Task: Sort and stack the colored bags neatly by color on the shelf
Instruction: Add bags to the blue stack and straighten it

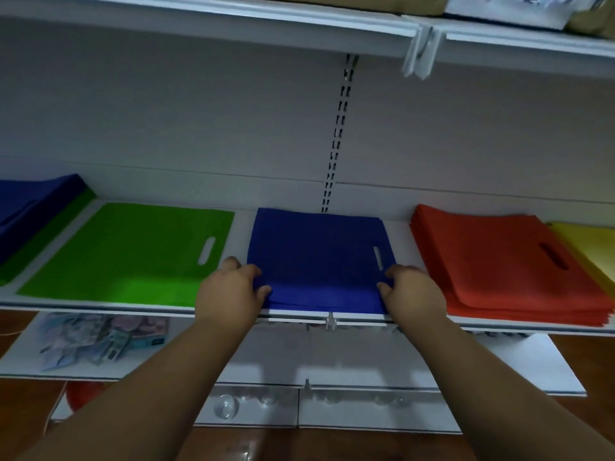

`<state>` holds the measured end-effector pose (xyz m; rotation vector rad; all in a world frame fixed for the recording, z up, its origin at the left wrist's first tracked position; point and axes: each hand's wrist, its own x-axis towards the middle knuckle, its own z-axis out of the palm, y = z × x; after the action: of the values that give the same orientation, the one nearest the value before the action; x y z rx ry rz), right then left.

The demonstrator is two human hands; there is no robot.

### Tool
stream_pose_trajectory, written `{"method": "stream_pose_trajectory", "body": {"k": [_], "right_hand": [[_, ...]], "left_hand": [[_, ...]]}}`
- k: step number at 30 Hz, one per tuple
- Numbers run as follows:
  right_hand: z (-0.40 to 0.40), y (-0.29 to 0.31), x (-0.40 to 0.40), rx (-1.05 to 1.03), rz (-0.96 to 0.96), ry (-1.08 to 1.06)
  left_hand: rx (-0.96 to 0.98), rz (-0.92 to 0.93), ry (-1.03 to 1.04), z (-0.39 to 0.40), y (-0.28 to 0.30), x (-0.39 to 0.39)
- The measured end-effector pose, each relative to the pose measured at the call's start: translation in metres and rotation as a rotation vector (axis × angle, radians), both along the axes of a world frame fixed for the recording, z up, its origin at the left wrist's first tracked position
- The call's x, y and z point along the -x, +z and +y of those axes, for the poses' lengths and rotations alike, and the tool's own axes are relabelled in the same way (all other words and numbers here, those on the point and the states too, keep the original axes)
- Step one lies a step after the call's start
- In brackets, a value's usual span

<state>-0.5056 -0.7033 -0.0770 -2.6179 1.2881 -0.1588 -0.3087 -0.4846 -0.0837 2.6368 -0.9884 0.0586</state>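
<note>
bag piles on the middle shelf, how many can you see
5: navy-on-green pile far left, green, blue gripped by both hands, orange, yellow at right edge; more may lie outside the frame.

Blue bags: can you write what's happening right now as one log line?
left hand grips blue bags | right hand grips blue bags | blue bags between green bags, red bags | on shelf

- Only one view is given, taken from a wide-angle camera worn on the person's head.
- The shelf (100,309) is faced head-on and looked down upon slightly; its back wall is seen beyond, and the underside of the upper shelf (233,31) is caught at the top.
- The shelf is seen from close, within arm's reach: both forearms are run in from the bottom edge.
- Lower shelves and floor are taken in at the bottom.
- Straight edges are bent by the lens towards the frame's borders.
</note>
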Motion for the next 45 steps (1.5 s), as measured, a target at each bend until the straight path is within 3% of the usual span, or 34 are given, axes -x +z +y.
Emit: {"method": "stream_pose_trajectory", "body": {"k": [7, 19, 28, 34, 37, 40, 45], "right_hand": [[0.094, 0.023, -0.091, -0.021, -0.160, 0.231], [0.327, 0.032, -0.333, -0.120, -0.220, 0.603], [0.423, 0.024, -0.443, -0.286, 0.097, 0.599], [0.436, 0.029, -0.441, -0.199, -0.048, 0.374], [0.434, 0.027, -0.434, -0.103, -0.160, 0.332], [0.422, 0.022, -0.417, -0.062, -0.314, 0.380], [0.390, 0.026, -0.381, 0.003, -0.397, 0.238]], "left_hand": [[0.239, 0.066, -0.081, 0.052, -0.009, -0.023], [0.413, 0.215, 0.263, 0.291, 0.007, -0.220], [0.541, 0.713, 0.356, 0.384, 0.005, -0.317], [0.847, 0.975, 0.418, 0.395, -0.007, -0.330], [0.968, 0.950, 0.508, 0.405, -0.002, -0.336], [1.023, 0.782, 0.590, 0.414, -0.001, -0.340], [0.744, 0.508, 0.515, 0.406, 0.001, -0.321]]}}
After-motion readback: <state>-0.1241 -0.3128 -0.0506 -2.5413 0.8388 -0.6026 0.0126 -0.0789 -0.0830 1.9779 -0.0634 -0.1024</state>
